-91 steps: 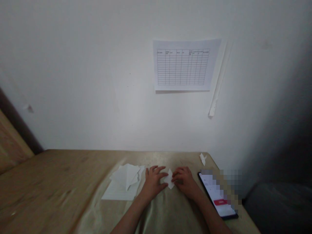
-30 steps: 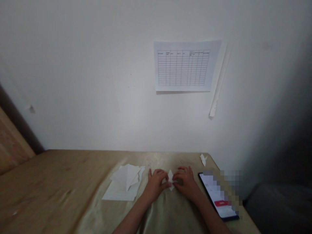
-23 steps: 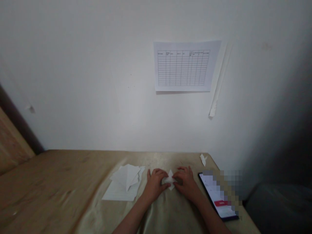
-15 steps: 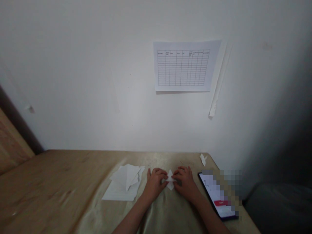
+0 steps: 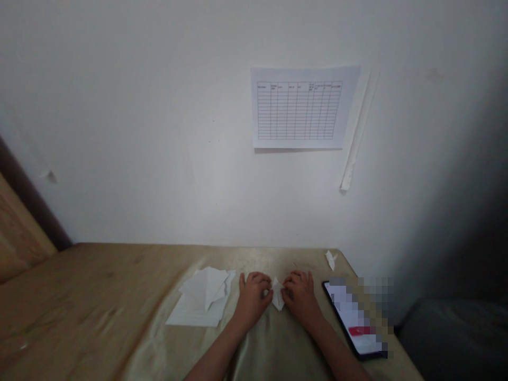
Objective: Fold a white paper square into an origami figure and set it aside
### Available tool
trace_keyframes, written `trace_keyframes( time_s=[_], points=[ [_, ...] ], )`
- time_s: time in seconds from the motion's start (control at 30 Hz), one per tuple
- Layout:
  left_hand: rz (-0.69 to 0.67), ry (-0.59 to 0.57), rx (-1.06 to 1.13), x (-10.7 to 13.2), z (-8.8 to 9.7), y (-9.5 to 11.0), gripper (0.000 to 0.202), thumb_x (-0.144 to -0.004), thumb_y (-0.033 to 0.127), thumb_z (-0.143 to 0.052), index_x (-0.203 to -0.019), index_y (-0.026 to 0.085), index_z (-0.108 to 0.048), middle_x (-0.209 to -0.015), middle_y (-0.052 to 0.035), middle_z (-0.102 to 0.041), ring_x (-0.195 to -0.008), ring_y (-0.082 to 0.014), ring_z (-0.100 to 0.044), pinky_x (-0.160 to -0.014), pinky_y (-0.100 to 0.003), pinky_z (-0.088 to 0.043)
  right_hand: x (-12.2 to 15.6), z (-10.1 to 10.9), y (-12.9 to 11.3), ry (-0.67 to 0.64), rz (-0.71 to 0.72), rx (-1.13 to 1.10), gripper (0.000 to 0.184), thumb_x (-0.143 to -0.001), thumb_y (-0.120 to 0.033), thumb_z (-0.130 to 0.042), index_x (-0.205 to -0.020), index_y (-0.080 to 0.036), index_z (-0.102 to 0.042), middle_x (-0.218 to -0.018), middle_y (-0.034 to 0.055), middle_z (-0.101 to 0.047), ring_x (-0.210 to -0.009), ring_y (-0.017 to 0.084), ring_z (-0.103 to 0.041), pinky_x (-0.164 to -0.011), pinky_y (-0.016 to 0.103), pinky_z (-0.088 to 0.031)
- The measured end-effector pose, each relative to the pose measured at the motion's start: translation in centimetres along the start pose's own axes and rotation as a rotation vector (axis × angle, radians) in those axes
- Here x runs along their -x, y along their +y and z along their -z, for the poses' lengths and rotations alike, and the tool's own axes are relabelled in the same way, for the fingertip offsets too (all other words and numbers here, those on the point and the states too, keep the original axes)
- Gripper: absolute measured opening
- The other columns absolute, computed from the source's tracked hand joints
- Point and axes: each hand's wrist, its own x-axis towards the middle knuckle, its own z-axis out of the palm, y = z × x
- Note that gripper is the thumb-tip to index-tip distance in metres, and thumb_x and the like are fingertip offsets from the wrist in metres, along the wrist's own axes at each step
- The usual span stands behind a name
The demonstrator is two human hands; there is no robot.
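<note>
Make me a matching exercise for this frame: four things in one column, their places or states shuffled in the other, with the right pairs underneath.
1. printed table sheet
2. smartphone
3. pile of white paper sheets
4. small folded white paper

A. between the left hand and the right hand
B. lit up, near the right edge of the tabletop
C. up on the wall
D. on the tabletop, left of the left hand

Pairs: 1-C, 2-B, 3-D, 4-A
</note>
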Motion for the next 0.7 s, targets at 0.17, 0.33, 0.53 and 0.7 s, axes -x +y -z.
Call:
trace_keyframes(
  time_s=[0.17,0.33,0.53,0.7],
  points=[
    [0.012,0.009,0.006,-0.1,-0.1,0.0,0.012,-0.082,0.025,-0.064,-0.087,0.028,-0.074,-0.111,-0.0010,-0.073,-0.117,-0.0254,-0.055,-0.116,-0.065,-0.010,0.0,-0.1,-0.1,-0.002,-0.017,-0.020,0.007,-0.084,-0.025,-0.065,-0.083,-0.026,-0.071,-0.104,0.0007,-0.070,-0.125,0.025,-0.047,-0.119,0.055,-0.001],
    [0.006,0.004,-0.006,-0.1,-0.1,-0.1,0.008,-0.081,0.025,-0.066,-0.078,0.026,-0.073,-0.111,-0.0012,-0.073,-0.118,-0.0258,-0.054,-0.116,-0.067,-0.007,0.0,0.0,-0.2,-0.022,-0.050,-0.036,0.008,-0.086,-0.029,-0.064,-0.084,-0.026,-0.072,-0.107,0.0015,-0.070,-0.124,0.025,-0.046,-0.118,0.054,-0.003],
    [0.046,-0.002,-0.058,0.0,-0.2,0.2,0.010,-0.082,0.028,-0.065,-0.077,0.026,-0.073,-0.114,-0.0025,-0.071,-0.119,-0.0263,-0.053,-0.117,-0.065,-0.007,-0.1,0.1,-0.9,-0.043,-0.089,-0.004,0.010,-0.086,-0.030,-0.063,-0.084,-0.025,-0.071,-0.107,0.0025,-0.069,-0.124,0.026,-0.045,-0.118,0.053,-0.006],
    [0.101,0.013,-0.080,-0.1,-0.5,0.5,0.009,-0.080,0.029,-0.066,-0.076,0.026,-0.073,-0.118,-0.0025,-0.069,-0.121,-0.0280,-0.051,-0.116,-0.066,-0.008,-0.1,-0.1,-1.3,-0.036,-0.129,0.029,0.011,-0.086,-0.031,-0.061,-0.084,-0.024,-0.070,-0.109,0.0047,-0.067,-0.124,0.028,-0.045,-0.117,0.055,-0.004]
  ],
)
